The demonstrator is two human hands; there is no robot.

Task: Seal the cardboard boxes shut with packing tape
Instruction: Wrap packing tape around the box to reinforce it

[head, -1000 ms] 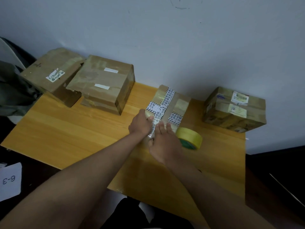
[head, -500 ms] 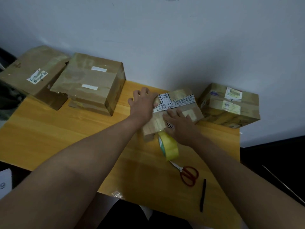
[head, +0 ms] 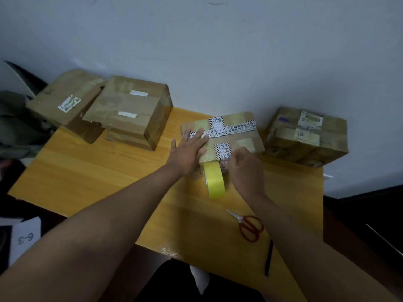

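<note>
Yellow wood-grain table (head: 91, 171) set against a pale, scuffed wall (head: 239, 51). The left hand (head: 187, 152) lies flat, fingers spread, on the near-left top of a small cardboard box (head: 246, 141) crossed by printed white strips. The right hand (head: 245, 168), just right of the left, has curled fingers at the box's near edge; what it pinches cannot be told. A yellow tape roll (head: 214, 179) stands on edge between the hands, touching the box. Behind the right forearm lie red scissors (head: 250, 227) and a black pen (head: 269, 257). Beyond the right hand sits a labelled box (head: 305, 136); left of the left hand, two large boxes (head: 130, 110).
</note>
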